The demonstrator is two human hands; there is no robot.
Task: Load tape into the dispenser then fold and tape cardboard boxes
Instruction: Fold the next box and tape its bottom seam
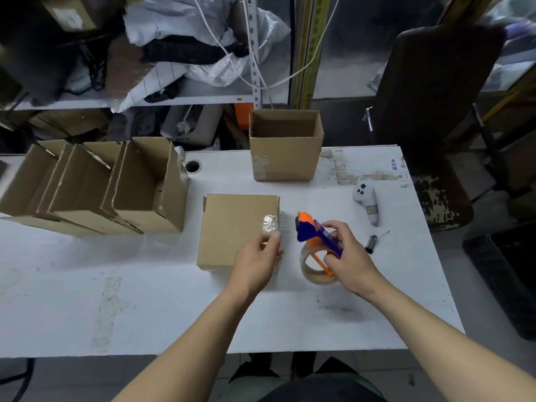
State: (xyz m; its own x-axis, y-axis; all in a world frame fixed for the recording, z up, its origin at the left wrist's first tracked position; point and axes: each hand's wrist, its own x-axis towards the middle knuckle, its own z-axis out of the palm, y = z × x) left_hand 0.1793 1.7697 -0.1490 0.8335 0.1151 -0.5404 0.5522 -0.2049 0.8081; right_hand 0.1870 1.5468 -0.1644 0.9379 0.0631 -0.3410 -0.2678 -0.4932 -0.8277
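Seen from above at a white table (145,300): closed cardboard box (237,230) at centre, a crinkled patch of clear tape (270,223) on its 3 o'clock edge. Left hand (256,261) at the box's 4 o'clock corner, fingers curled over that edge, grip pinching the tape end against the cardboard. Right hand (346,256) just beside the box at 3 o'clock, grip wrapped round the orange-and-blue tape dispenser (314,237), thumb and fingers closed on its frame. Clear tape roll (317,268) seated in the dispenser, resting at the hand's 8 o'clock, near the table surface; touching it or not cannot be told. At 12 o'clock from the closed box, an open upright box (285,146) near the far table edge. At 9 to 10 o'clock, a row of open boxes (95,187) leaning together. At 2 o'clock, a white handheld controller (367,203); below it, a small black-handled tool (371,243).
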